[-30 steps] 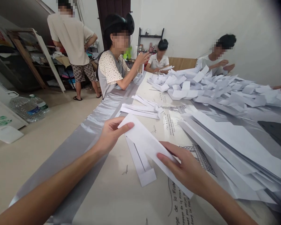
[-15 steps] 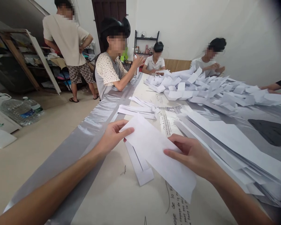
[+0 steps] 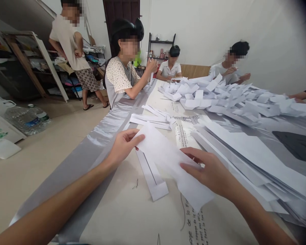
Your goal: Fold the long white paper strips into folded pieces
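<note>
A white sheet of paper (image 3: 165, 160) is held over the table between my two hands. My left hand (image 3: 124, 144) pinches its upper left corner, thumb on top. My right hand (image 3: 202, 166) grips the right long edge with thumb and fingers. The lower right end of the sheet bends and hangs free. Beneath it lies a folded paper strip (image 3: 156, 187) with a dark slit along it, its upper end partly hidden by the sheet and my left hand.
More folded strips (image 3: 150, 120) lie just beyond my hands. A stack of paper sheets (image 3: 260, 160) is to the right. A large heap of folded papers (image 3: 224, 93) covers the far side. Several people are around the table; one person (image 3: 71, 44) stands at the back left.
The sheet between my hands now curves more, with its lower end bent upward. My hands keep nearly the same grip. The standing person leans differently, and the view has shifted slightly.
</note>
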`<control>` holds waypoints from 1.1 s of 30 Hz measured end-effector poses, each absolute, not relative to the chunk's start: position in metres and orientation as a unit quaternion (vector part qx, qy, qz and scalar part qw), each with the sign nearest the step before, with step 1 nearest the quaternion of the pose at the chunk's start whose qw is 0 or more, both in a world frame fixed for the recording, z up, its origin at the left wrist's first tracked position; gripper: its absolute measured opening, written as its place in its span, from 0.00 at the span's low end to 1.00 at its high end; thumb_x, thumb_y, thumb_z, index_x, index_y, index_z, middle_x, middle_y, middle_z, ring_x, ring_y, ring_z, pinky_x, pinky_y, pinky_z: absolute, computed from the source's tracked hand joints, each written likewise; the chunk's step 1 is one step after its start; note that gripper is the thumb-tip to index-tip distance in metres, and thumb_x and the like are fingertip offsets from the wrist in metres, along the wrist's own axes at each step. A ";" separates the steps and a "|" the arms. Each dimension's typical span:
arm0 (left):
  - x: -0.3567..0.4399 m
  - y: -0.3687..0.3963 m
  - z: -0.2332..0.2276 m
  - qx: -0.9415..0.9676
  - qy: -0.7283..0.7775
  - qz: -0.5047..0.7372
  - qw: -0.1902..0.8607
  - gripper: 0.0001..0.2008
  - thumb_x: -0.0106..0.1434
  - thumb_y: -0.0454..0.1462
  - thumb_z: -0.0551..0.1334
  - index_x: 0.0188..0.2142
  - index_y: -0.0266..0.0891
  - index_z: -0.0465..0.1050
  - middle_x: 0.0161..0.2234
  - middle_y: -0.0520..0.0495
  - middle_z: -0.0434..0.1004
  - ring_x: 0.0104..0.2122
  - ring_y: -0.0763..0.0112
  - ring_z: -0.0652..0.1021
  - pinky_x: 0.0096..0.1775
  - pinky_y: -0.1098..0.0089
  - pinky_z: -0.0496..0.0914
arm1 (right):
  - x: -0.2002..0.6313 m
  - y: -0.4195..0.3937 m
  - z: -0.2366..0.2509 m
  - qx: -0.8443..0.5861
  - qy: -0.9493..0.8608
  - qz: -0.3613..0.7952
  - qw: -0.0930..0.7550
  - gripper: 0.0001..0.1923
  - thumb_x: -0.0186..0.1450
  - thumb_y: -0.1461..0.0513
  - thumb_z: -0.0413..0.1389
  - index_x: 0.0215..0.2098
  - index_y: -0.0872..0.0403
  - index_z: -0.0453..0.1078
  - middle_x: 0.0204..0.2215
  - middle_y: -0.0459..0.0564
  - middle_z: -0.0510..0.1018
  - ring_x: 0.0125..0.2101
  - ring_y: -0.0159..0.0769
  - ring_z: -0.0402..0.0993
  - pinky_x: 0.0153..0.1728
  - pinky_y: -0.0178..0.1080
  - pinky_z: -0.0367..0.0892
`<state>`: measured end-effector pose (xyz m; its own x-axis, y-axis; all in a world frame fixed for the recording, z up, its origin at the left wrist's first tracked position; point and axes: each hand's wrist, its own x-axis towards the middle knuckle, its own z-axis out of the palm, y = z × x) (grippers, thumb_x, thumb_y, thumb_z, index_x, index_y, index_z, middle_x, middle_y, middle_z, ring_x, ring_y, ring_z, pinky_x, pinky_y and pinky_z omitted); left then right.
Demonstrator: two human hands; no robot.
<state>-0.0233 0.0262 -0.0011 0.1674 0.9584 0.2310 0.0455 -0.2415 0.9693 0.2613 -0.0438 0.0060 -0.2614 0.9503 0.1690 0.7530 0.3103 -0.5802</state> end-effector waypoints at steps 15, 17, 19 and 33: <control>-0.037 0.037 0.000 0.647 0.359 0.389 0.549 0.12 0.58 0.41 0.72 0.39 0.37 0.80 0.41 0.44 0.81 0.38 0.63 0.81 0.38 0.68 0.73 | 0.264 -0.042 0.017 -0.516 -0.761 0.322 0.227 0.14 0.67 0.56 0.58 0.50 0.45 0.77 0.42 0.48 0.82 0.37 0.41 0.77 0.39 0.46 0.75; -0.040 0.040 -0.002 0.640 0.368 0.400 0.544 0.11 0.59 0.41 0.71 0.38 0.37 0.80 0.37 0.46 0.81 0.33 0.67 0.79 0.32 0.72 0.71 | 0.266 -0.041 0.021 -0.485 -0.754 0.387 0.215 0.16 0.67 0.56 0.58 0.52 0.45 0.77 0.43 0.48 0.82 0.38 0.42 0.78 0.40 0.46 0.76; -0.042 0.045 -0.006 0.616 0.374 0.423 0.549 0.11 0.58 0.40 0.71 0.38 0.38 0.81 0.35 0.47 0.80 0.30 0.70 0.77 0.29 0.74 0.69 | 0.269 -0.039 0.024 -0.452 -0.746 0.443 0.208 0.18 0.67 0.57 0.59 0.55 0.44 0.76 0.48 0.48 0.81 0.42 0.43 0.79 0.43 0.47 0.76; -0.055 0.060 -0.013 0.508 0.353 0.489 0.614 0.14 0.55 0.37 0.73 0.42 0.36 0.81 0.43 0.43 0.83 0.36 0.68 0.81 0.36 0.74 0.76 | 0.272 -0.028 0.000 -0.563 -0.584 0.396 0.430 0.31 0.61 0.50 0.66 0.62 0.43 0.70 0.57 0.51 0.76 0.43 0.49 0.81 0.35 0.47 0.80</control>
